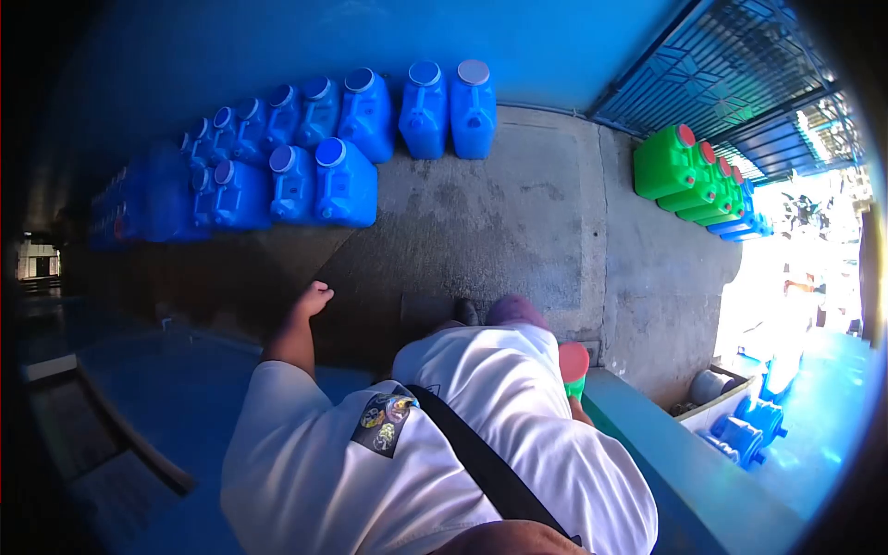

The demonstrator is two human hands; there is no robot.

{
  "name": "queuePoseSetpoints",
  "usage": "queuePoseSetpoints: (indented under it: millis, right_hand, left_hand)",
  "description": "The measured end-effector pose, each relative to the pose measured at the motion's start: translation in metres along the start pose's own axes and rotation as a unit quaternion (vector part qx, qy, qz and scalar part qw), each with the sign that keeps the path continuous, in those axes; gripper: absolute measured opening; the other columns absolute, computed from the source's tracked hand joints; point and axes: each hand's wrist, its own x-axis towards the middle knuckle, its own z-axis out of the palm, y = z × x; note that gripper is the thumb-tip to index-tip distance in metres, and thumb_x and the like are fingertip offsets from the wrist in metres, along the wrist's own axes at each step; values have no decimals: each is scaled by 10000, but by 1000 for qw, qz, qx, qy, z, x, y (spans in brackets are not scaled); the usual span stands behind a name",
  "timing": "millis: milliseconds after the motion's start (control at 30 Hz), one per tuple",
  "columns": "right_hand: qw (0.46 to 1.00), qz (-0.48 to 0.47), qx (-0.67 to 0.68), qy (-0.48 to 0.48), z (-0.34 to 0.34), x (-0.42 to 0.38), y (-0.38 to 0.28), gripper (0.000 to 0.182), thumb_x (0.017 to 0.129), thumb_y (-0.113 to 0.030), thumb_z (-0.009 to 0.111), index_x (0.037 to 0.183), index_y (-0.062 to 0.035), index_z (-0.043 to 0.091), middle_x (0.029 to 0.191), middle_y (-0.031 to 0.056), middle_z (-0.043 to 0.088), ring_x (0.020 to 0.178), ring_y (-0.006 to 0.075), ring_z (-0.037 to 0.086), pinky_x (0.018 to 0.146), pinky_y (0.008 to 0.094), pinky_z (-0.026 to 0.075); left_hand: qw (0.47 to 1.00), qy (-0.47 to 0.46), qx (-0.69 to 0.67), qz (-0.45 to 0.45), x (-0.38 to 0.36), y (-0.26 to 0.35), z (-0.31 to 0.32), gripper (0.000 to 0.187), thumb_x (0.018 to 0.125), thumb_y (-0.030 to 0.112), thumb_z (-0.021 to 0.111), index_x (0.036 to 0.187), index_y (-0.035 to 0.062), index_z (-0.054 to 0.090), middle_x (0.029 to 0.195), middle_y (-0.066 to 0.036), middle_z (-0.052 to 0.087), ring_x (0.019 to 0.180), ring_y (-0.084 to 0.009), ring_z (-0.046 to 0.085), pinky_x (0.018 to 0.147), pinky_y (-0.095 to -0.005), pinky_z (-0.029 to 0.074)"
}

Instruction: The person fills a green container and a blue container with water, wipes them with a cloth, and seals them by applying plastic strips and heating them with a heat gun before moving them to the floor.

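Note:
My left hand (317, 298) hangs out in front of my body over the wet floor, its fingers curled in with nothing visible in them. At my right side, a green water jug (575, 385) with a red cap (573, 355) shows past my white shirt. My right hand (580, 411) is against this jug and appears to grip it; the shirt hides most of the fingers and most of the jug. Beyond my left hand, blue water jugs (348, 190) with pale and blue caps stand in rows.
Blue jugs line the blue wall (518, 46). Several green jugs (668, 165) with red caps stand by the metal gate (721, 83) at right. A blue ledge (666, 444) runs along my right side, near round blue bottles (740, 435). The concrete floor (499, 222) has wet, dark patches.

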Motion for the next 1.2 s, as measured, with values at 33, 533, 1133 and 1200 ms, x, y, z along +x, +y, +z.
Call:
queuePoseSetpoints:
  millis: [33,533,1133,1200]
  right_hand:
    - [1000,8,-5,-3,26,53,-14,657,806,-433,740,1238,42,602,1131,280,669,1077,372,659,872,472,507]
    - [984,-170,-15,-51,-60,459,-525,529,866,-271,705,1268,4,498,1133,172,644,1020,295,632,833,443,517]
    - [350,-681,-641,60,-152,579,-799,272,956,-283,488,912,-84,670,801,145,664,722,310,660,618,456,494]
    - [259,-773,-578,31,-96,518,-860,210,922,-247,516,846,-93,637,742,132,628,660,309,626,605,456,482]
  left_hand:
    - [999,37,3,-13,15,1,-6,522,915,360,682,1275,2,559,1189,-177,657,1117,-282,627,995,-390,469]
    - [965,-20,-110,-236,40,117,-95,451,939,344,649,1273,55,559,1080,-73,664,991,-192,647,782,-330,520]
    - [743,206,-496,-399,-256,183,189,426,953,282,654,1268,10,559,1147,-148,662,978,-218,666,833,-362,558]
    - [698,262,-533,-400,-293,198,258,440,949,290,660,1267,2,561,1156,-158,660,977,-225,669,861,-373,559]
